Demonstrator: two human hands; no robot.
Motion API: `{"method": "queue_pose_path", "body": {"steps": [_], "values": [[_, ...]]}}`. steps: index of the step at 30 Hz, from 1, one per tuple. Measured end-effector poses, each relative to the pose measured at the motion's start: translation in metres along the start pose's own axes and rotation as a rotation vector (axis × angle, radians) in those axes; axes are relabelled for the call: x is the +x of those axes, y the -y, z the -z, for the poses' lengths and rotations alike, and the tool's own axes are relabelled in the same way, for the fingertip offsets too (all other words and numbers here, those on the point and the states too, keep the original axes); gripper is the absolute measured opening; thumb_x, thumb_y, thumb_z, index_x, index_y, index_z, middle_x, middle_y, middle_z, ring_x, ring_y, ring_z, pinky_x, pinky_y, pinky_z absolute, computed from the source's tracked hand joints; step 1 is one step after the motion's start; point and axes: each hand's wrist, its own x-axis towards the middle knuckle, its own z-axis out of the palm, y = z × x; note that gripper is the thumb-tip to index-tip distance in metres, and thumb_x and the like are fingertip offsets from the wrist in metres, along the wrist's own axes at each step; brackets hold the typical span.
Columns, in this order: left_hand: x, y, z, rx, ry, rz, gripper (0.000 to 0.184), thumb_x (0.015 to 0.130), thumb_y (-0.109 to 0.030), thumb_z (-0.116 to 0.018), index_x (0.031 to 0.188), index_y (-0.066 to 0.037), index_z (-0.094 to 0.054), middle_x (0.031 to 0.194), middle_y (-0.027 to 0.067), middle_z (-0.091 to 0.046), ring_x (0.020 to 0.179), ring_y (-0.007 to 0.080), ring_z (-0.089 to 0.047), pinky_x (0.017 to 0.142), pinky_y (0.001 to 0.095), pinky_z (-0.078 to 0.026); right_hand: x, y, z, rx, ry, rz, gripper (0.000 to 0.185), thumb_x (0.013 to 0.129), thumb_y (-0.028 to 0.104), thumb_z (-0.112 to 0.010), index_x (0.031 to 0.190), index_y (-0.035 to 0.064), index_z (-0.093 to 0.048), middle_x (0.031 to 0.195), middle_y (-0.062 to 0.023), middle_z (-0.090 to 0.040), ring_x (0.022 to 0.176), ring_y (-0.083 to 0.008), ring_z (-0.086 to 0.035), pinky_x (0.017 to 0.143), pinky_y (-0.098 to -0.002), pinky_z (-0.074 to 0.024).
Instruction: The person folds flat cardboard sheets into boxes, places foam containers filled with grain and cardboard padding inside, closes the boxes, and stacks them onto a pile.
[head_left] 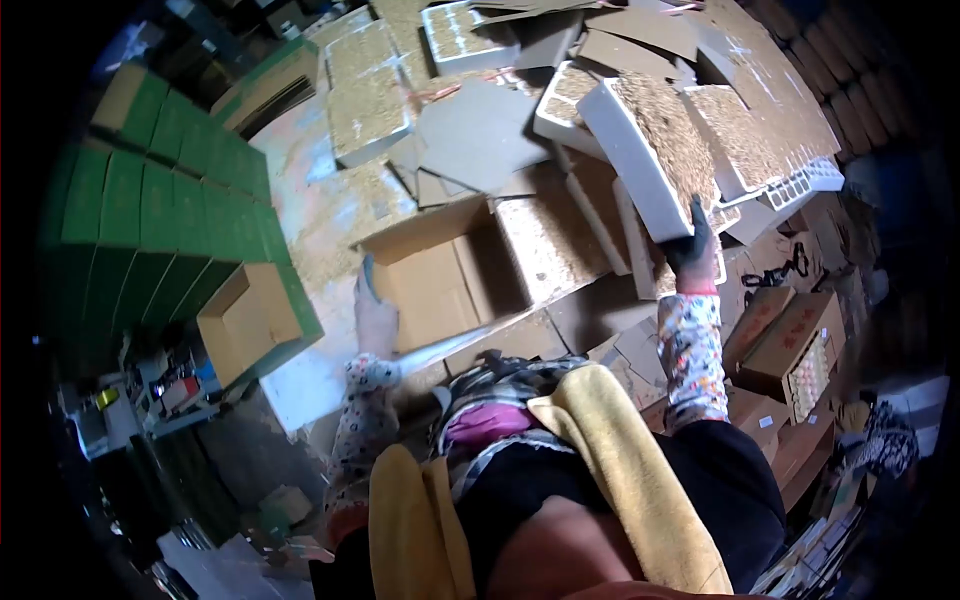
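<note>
An open cardboard box [430,285] lies at the table's front edge, and nothing shows inside it. My left hand [376,318] holds the box by its left wall; part of its grip is hidden. In a dark glove, my right hand [690,252] grips the near end of a white foam tray [640,155] filled with tan husk-like grains. That tray is tilted and raised above other cardboard pieces and trays on the right.
Stacked green cartons [150,210] stand on the left beside an open small carton [250,318]. More grain-filled trays [368,95] and flat cardboard sheets [480,135] cover the back. Brown boxes [785,340] stand low at right.
</note>
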Motion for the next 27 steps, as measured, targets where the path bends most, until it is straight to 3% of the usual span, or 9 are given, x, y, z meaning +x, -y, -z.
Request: {"method": "queue_pose_path", "body": {"steps": [3,4,6,12,14,18,20,23,27], "values": [[0.007,-0.015,0.0,-0.28,0.049,0.038,0.058,0.083,-0.005,-0.057,0.138,-0.008,-0.037,0.128,0.0214,-0.048,0.117,0.0273,-0.048,0.096,0.0331,-0.04,-0.02,0.05,-0.001,1.139,0.192,-0.741,0.054,0.087,0.014,-0.059,0.134,-0.0015,-0.039,0.135,-0.0191,-0.044,0.121,-0.0274,-0.048,0.098,-0.0377,-0.0424],[0.019,-0.001,-0.004,-0.281,0.022,0.008,0.053,0.09,-0.018,-0.057,0.137,-0.004,-0.037,0.13,0.0201,-0.046,0.119,0.0251,-0.046,0.099,0.032,-0.037,-0.03,0.051,-0.011,1.305,0.144,-0.758,0.045,0.092,0.013,-0.047,0.133,-0.0022,-0.041,0.133,-0.0185,-0.047,0.12,-0.0271,-0.049,0.101,-0.0365,-0.0391],[0.023,-0.021,-0.002,-1.048,0.068,0.222,0.046,0.096,-0.029,-0.048,0.135,-0.006,-0.041,0.138,0.0116,-0.041,0.124,0.025,-0.041,0.106,0.03,-0.031,-0.015,0.078,0.003,0.188,0.408,0.193,0.042,0.09,0.004,-0.051,0.13,-0.0025,-0.045,0.133,-0.0157,-0.048,0.118,-0.0247,-0.05,0.103,-0.0354,-0.0367],[0.014,-0.022,0.022,-1.505,0.513,0.359,0.05,0.097,-0.042,-0.041,0.135,-0.009,-0.042,0.119,0.0038,-0.056,0.103,0.0161,-0.053,0.095,0.0274,-0.04,0.062,0.219,-0.033,1.031,0.871,-0.698,0.049,0.086,0.02,-0.064,0.128,0.0002,-0.046,0.106,-0.0065,-0.061,0.089,-0.0107,-0.057,0.079,-0.0239,-0.0466],[0.03,0.022,-0.007,-1.191,0.089,0.308,0.049,0.097,-0.031,-0.047,0.139,-0.007,-0.036,0.115,0.005,-0.056,0.099,0.0143,-0.053,0.091,0.026,-0.04,0.053,0.232,-0.067,0.82,0.953,-0.532,0.053,0.086,0.024,-0.065,0.129,0.0009,-0.044,0.101,-0.0051,-0.062,0.086,-0.0102,-0.058,0.075,-0.0249,-0.0481],[-0.007,-0.006,0.041,-0.338,0.128,0.216,0.064,0.09,-0.016,-0.053,0.144,-0.006,-0.02,0.122,0.0184,-0.05,0.105,0.0283,-0.053,0.087,0.0348,-0.044,-0.01,0.201,-0.133,0.527,0.959,-0.38,0.064,0.082,0.027,-0.068,0.131,-0.0015,-0.038,0.095,-0.0131,-0.063,0.082,-0.0255,-0.063,0.075,-0.036,-0.0497],[-0.013,0.01,0.029,-0.016,0.002,0.063,0.067,0.085,-0.008,-0.056,0.143,-0.009,-0.023,0.13,0.021,-0.043,0.114,0.0318,-0.049,0.095,0.0353,-0.04,-0.032,0.222,-0.13,0.273,0.955,-0.453,0.06,0.082,0.024,-0.066,0.13,-0.002,-0.041,0.105,-0.0221,-0.06,0.097,-0.0341,-0.06,0.086,-0.0379,-0.0465],[-0.012,0.011,0.028,0.088,-0.046,0.018,0.067,0.083,-0.012,-0.058,0.141,-0.008,-0.026,0.128,0.0265,-0.042,0.112,0.0425,-0.048,0.094,0.0427,-0.04,-0.025,0.237,-0.123,0.447,0.501,-0.105,0.051,0.081,0.016,-0.065,0.124,-0.0029,-0.047,0.124,-0.0233,-0.051,0.118,-0.0334,-0.049,0.099,-0.0362,-0.0389],[-0.013,-0.003,0.024,0.152,-0.067,0.086,0.063,0.084,-0.014,-0.057,0.139,-0.004,-0.028,0.125,0.0278,-0.045,0.109,0.0431,-0.049,0.092,0.0437,-0.041,0.093,0.22,-0.144,0.538,0.176,0.02,0.037,0.085,0.006,-0.057,0.121,0.0003,-0.051,0.118,-0.0176,-0.057,0.106,-0.0324,-0.057,0.093,-0.0346,-0.0431]]}}
